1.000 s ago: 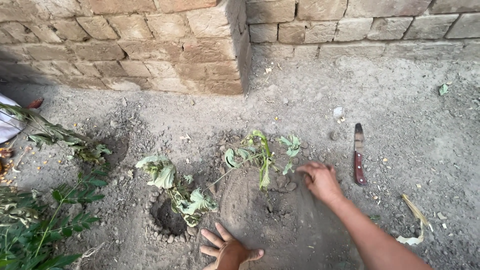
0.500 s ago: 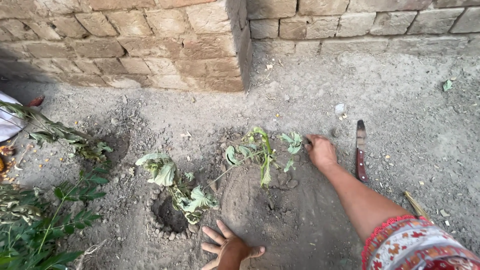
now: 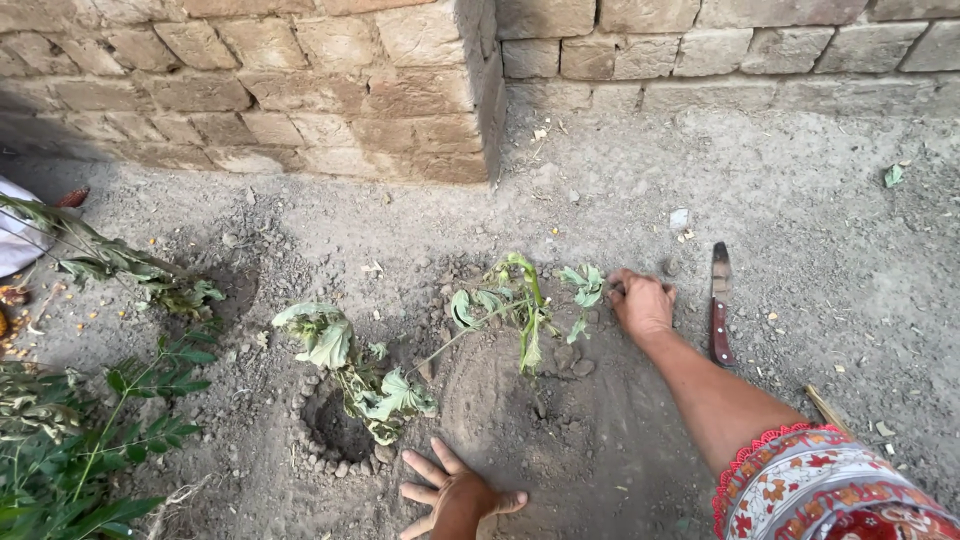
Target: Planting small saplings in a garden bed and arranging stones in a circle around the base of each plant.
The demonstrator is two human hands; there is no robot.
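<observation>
The right hand (image 3: pixel 643 303), right of the middle, lies curled on the dirt just beside the little plant (image 3: pixel 525 310); whether it holds anything, I cannot tell. The left hand (image 3: pixel 458 497), bottom middle, presses flat with fingers spread wide. One knife (image 3: pixel 718 303), one hole (image 3: pixel 338 432).

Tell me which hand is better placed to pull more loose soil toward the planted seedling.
Right. The right hand already rests on the soil beside the seedling; the left hand is spread flat, nearer the person.
</observation>
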